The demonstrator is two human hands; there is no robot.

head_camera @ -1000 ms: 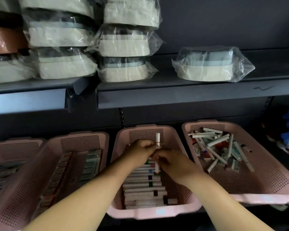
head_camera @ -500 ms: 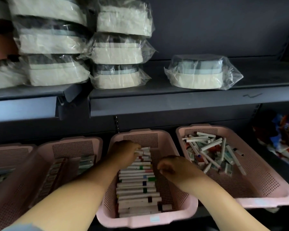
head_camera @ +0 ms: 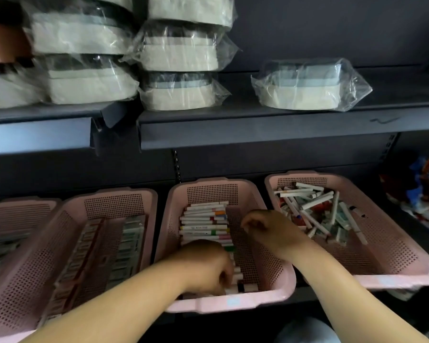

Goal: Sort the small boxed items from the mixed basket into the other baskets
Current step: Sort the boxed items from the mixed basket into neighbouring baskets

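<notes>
The middle pink basket [head_camera: 229, 304] holds a neat row of small long boxes [head_camera: 203, 220] with coloured ends. My left hand [head_camera: 206, 266] is low in its front part, with fingers curled down onto the near boxes; motion blur hides whether it grips one. My right hand [head_camera: 268, 230] hovers over the right side of this basket, fingers loosely curled and holding nothing. The mixed basket [head_camera: 394, 280] on the right contains a loose jumble of small boxes [head_camera: 315, 214].
Two more pink baskets stand to the left, one [head_camera: 114, 201] with rows of boxes and one [head_camera: 13, 206] at the frame edge. A dark shelf [head_camera: 258, 134] above carries plastic-wrapped containers [head_camera: 307, 87]. Colourful packets [head_camera: 426, 189] lie at the far right.
Both hands set a white box down on the row at the back of the middle basket. My left hand then moved to the front of the row, and my right hand drifted right.
</notes>
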